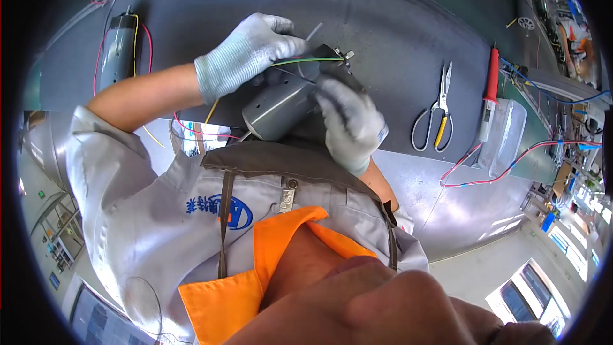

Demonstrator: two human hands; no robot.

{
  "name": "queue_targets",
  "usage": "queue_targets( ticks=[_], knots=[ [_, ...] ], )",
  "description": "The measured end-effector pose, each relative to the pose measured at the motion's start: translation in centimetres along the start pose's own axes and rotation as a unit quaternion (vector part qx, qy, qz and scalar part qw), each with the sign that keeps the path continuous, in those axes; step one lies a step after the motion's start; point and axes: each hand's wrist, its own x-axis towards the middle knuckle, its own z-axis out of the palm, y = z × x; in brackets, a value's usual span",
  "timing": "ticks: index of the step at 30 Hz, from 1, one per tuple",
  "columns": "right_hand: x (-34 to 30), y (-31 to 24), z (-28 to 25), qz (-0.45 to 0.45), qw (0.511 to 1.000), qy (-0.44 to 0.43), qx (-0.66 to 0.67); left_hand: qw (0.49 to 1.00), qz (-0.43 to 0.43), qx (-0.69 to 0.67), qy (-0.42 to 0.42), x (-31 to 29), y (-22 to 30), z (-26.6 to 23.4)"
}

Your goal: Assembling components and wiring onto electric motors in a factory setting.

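Dark workbench (pixel 396 35), gloved fingers (pixel 290 45) at green wire (pixel 310 60), grey cylinder (pixel 278 110).

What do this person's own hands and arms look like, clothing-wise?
The left hand and right hand wear whitish work gloves with greyish patches; the left one has a long, ribbed, pale cuff. The left sleeve is loose and light grey, ending near the elbow, so the forearm is uncovered.

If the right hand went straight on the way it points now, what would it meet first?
The right hand would probably meet the grey cylinder first; its fingers overlap it in view, though depth and contact are unclear.
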Motion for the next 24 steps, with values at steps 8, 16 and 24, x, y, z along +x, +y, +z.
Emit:
queue_targets(
  ticks=[8, 16, 24],
  knots=[
    [4.2, -0.5, -1.3, 0.244, 0.891, 0.096, 0.371, 0.974, 0.218, 0.043, 0.047, 2.0, -1.7, 2.6],
    [4.8, 0.2, -2.9, 0.293, 0.89, 0.03, 0.349, 0.952, 0.281, 0.114, 0.045, 2.3, -1.4, 3.1],
    [4.4, 0.9, -4.7, 0.306, 0.919, -0.058, 0.241, 0.905, 0.396, 0.14, 0.066, 2.4, -1.0, 5.4]
  ],
)
